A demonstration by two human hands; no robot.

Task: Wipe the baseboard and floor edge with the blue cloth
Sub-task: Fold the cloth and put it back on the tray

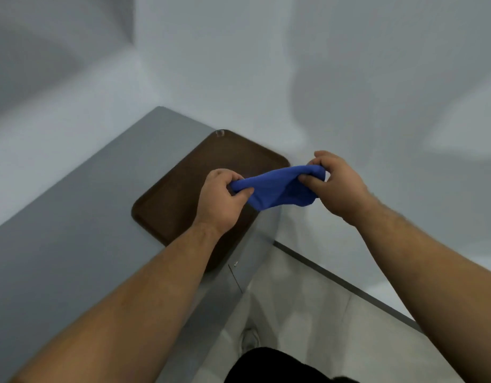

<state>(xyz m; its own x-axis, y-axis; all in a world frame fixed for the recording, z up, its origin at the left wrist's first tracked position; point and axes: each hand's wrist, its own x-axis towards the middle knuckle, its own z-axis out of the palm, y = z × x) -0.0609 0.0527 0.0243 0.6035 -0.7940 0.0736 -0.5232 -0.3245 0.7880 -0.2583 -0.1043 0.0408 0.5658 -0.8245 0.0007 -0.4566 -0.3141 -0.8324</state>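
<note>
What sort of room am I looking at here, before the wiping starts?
Probably a plain indoor service or canteen-type corner, though that is a guess. A grey counter carries a brown serving tray against bare pale walls, and a dark baseboard runs along a light tiled floor. Both hands hold the blue cloth.

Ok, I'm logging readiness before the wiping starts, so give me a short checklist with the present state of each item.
1. Blue cloth in hand: ok, left hand and right hand each pinch an end.
2. Cloth off the brown tray: ok, held above it.
3. Baseboard in view: ok, dark strip along the wall's foot.
4. Cloth touching baseboard or floor: not ok, held high.
5. Cloth damp: cannot tell.
</note>
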